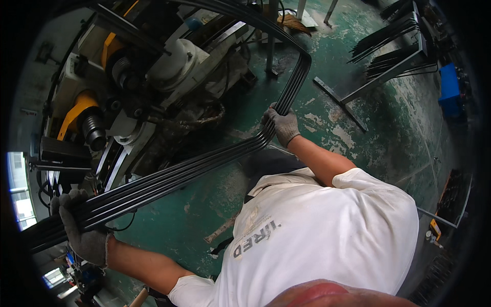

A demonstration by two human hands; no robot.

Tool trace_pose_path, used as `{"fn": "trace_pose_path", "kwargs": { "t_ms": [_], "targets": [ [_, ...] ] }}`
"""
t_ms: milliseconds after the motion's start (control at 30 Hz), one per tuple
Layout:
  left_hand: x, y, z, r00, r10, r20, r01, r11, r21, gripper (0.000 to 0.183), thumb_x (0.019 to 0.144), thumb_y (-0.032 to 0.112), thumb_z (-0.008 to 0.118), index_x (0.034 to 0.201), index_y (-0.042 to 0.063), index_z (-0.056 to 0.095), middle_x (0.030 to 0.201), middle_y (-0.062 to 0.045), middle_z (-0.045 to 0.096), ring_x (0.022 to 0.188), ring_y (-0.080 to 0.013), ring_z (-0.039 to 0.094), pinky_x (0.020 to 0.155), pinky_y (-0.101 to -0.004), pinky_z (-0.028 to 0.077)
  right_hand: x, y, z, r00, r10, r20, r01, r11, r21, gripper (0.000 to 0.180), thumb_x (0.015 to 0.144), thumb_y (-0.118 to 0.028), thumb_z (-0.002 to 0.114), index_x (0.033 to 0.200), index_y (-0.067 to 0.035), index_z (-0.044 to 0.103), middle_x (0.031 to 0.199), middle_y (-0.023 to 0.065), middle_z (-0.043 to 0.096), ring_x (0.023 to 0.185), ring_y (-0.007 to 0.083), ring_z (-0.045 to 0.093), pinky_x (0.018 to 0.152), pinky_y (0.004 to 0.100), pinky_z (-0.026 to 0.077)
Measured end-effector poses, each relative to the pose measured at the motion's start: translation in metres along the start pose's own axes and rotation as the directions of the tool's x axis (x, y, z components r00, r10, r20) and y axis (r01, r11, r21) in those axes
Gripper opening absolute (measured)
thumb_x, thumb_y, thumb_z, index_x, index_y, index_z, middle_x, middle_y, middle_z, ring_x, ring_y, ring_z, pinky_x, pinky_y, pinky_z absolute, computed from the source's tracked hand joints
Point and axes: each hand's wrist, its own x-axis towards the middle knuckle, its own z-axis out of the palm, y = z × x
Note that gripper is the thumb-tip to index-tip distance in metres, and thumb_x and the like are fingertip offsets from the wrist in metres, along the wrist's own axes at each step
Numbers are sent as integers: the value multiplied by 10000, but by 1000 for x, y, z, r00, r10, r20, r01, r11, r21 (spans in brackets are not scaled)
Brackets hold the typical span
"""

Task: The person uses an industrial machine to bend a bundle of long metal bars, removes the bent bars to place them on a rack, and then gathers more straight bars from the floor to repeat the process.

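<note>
Several black metal rods or tubes (165,174), bent and lying side by side in a bundle, run across the view from the lower left, bend at the middle and again at the upper right. My left hand (82,234), in a grey knit glove, grips the bundle near the left edge, with fingers around its far side. Just above the middle bend, my right hand (282,124), gloved alike, is closed around the bundle. Part of each hand is hidden by the rods. The far ends of the bundle are cut off or too dark to see.
A machine with yellow brackets (82,105) and a white cylindrical housing (176,61) stands at the upper left. On the right, a metal rack (383,76) holds more bent black rods, its foot on the worn green floor (330,122). A blue bin (449,90) is beyond it.
</note>
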Motion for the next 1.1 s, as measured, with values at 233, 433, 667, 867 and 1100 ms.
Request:
{"fn": "trace_pose_path", "kwargs": {
  "t_ms": [233, 433, 667, 867, 1100],
  "targets": [
    [-153, -161, 128, 865, -497, -65, 441, 817, -371, 158, 1059, 94, 536, 1194, 49, 605, 1061, -132, 707, 1047, -326, 677, 1017, -490, 531, 51, -171, -264, 810, -438, -391, 325, 889, -322, 318, 1048, -318, 692, 919, -32, 645, 683, 16, 598, 543, 138, 567, 506, 328, 487],
    [-283, -303, 305, 656, -707, 265, 684, 409, -604, 207, 965, 28, 570, 1161, 34, 636, 1148, -167, 711, 1174, -376, 645, 1119, -568, 468, 84, -373, -463, 646, -683, -342, 333, 655, -679, 267, 1010, -300, 724, 1046, -35, 746, 729, 20, 668, 652, 131, 621, 619, 334, 476],
    [-425, -411, 529, -6, -902, 433, 934, -160, -319, 281, 975, 61, 590, 1236, -23, 653, 1239, -246, 703, 1218, -453, 632, 1129, -612, 464, 134, -603, -643, 521, -793, -315, -130, 291, -948, 401, 1012, -429, 659, 1209, -87, 730, 972, 179, 747, 945, 343, 717, 844, 468, 529],
    [-414, -386, 601, 280, -903, 326, 941, 325, 93, 327, 972, 18, 620, 1293, 14, 556, 1133, -230, 709, 943, -369, 737, 813, -495, 640, 244, -665, -766, 605, -667, -435, -473, 138, -870, 416, 1030, -425, 564, 1287, -114, 667, 1261, 239, 700, 1204, 450, 648, 985, 551, 532],
    [-413, -367, 601, 345, -920, 184, 929, 363, 72, 322, 972, 34, 622, 1285, 11, 549, 1093, -219, 719, 895, -353, 739, 808, -467, 645, 293, -772, -774, 540, -756, -370, -606, -44, -795, 520, 997, -435, 644, 1384, -99, 559, 1391, 222, 629, 1291, 433, 603, 1016, 562, 525]
  ]
}}
